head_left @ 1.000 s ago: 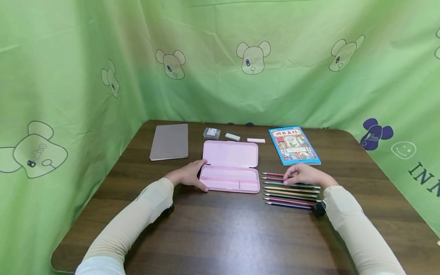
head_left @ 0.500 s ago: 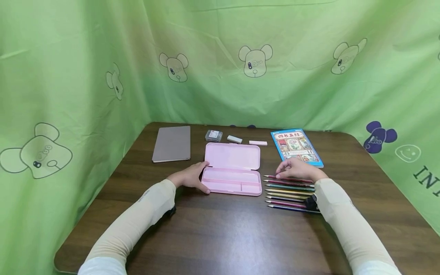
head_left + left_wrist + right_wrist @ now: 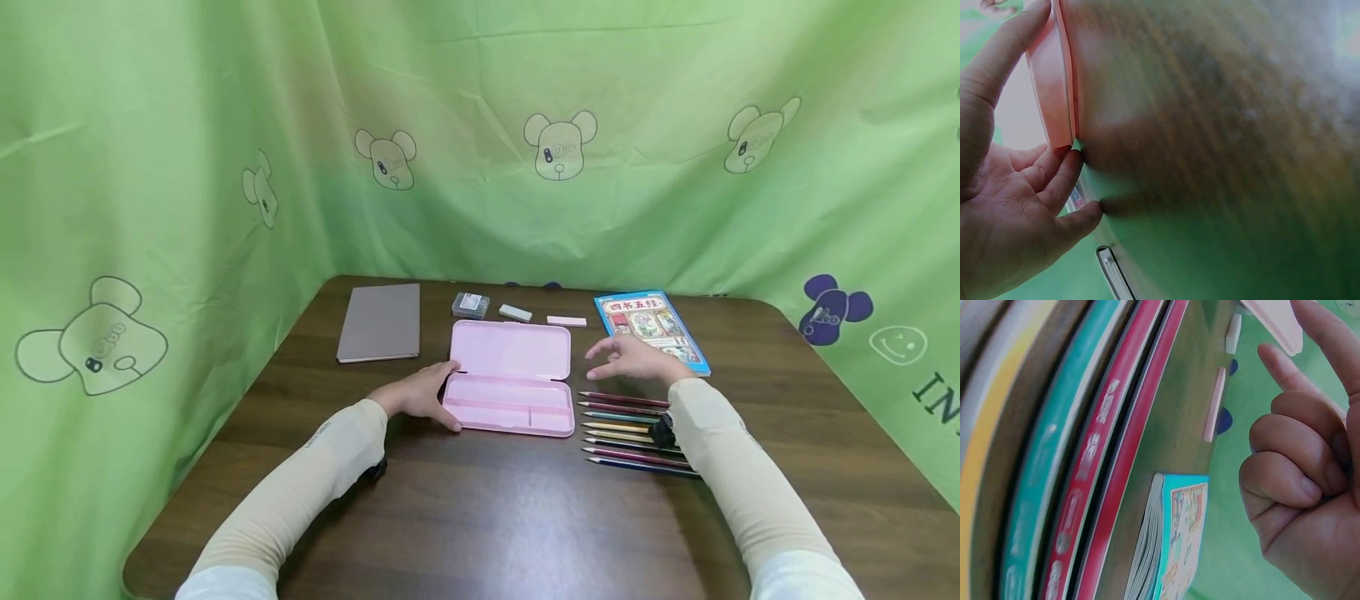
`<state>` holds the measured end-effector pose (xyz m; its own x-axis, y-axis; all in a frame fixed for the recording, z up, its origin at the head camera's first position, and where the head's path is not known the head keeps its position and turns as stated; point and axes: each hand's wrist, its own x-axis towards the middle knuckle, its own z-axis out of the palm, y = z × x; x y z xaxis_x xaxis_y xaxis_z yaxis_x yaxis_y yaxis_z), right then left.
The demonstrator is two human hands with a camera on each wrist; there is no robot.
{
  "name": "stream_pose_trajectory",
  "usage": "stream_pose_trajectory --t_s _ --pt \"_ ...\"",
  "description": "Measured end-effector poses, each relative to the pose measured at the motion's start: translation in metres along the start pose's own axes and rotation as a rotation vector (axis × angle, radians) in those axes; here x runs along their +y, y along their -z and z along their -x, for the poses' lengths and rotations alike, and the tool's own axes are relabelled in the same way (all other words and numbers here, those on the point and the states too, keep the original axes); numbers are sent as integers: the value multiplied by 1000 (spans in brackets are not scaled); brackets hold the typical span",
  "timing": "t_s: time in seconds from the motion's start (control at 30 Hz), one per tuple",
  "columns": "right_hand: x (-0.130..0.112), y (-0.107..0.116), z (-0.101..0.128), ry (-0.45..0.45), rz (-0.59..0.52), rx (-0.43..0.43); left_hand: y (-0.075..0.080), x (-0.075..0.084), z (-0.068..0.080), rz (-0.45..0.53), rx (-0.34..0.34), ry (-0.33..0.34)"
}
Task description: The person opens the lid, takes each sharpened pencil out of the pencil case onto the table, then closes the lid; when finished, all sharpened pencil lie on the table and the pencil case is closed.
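Observation:
A pink pencil case (image 3: 512, 350) lies with its lid folded back, showing inner compartments. My left hand (image 3: 417, 395) spans the case's left end, thumb at the front corner and fingers by the hinge. The left wrist view shows the thumb (image 3: 1007, 53) along the pink wall. My right hand (image 3: 634, 358) hovers beyond a row of several pencils (image 3: 637, 467), just in front of a blue-bordered book (image 3: 654, 321). Its thumb and index finger are apart with nothing between them; the other fingers curl in. Red pencils (image 3: 1079, 481) and a teal pencil (image 3: 1054, 437) show close in the right wrist view.
Behind the case are a small clear box (image 3: 470, 305), a white eraser (image 3: 515, 313) and a flat pink strip (image 3: 566, 321). A grey notebook (image 3: 381, 323) lies at the back left. Green printed cloth (image 3: 465, 208) surrounds the brown table (image 3: 465, 517).
My right hand has moved away from me, from over the pencils to beyond the row, and its thumb and index finger have spread. The left hand stays at the case. The head view has shifted slightly.

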<state>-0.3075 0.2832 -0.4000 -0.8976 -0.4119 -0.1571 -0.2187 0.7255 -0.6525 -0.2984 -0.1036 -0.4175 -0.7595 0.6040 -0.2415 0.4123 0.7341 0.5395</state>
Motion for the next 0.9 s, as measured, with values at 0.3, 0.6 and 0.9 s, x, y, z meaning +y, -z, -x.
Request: stream_pose_trajectory --t_s 0.3,0.6,0.9 --pt "-6 -11 -7 -32 -39 6 -6 -2 -3 4 -2 6" --pt "-12 -16 -13 -23 -188 6 -10 -2 0 86 31 -1" --pt "-27 -10 0 25 -187 51 -7 -5 -1 128 94 -1"
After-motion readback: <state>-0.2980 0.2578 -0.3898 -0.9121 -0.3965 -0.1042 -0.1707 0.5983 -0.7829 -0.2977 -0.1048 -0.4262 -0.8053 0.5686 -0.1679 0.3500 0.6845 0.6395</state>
